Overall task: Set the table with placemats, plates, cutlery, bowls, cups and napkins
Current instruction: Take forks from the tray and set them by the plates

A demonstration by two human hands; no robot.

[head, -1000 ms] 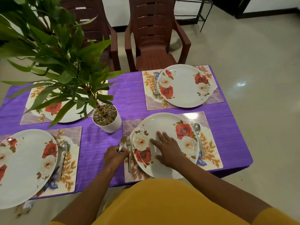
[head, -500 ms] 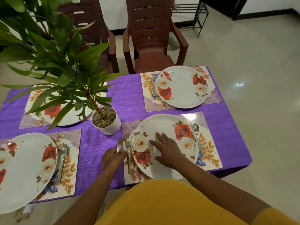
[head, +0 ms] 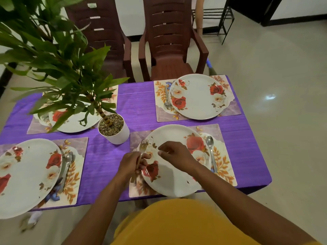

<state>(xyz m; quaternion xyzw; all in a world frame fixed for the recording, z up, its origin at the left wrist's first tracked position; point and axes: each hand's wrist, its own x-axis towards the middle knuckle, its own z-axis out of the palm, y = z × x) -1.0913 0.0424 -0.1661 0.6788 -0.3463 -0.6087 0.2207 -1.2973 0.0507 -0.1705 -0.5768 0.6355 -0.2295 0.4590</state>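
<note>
The right hand (head: 177, 157) has lifted off the near plate (head: 174, 181), fingers loosely curled, holding nothing. The left hand (head: 131, 164) keeps its grip clamped on a fork (head: 143, 149), now raised at the plate's nine o'clock rim; placement remains unfinished.

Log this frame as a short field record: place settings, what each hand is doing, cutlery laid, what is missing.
surface: purple tablecloth
settings: four floral placemats, each with a floral plate
left hand: grips fork, tines over the near right plate
second fork: beside the held one, mostly hidden by the hand
right hand: above that plate, fingers bent, nothing visibly held
spoons: near right spoon; far right spoon; near left spoon
centre: potted plant
missing: bowls, cups, napkins not in view
</note>
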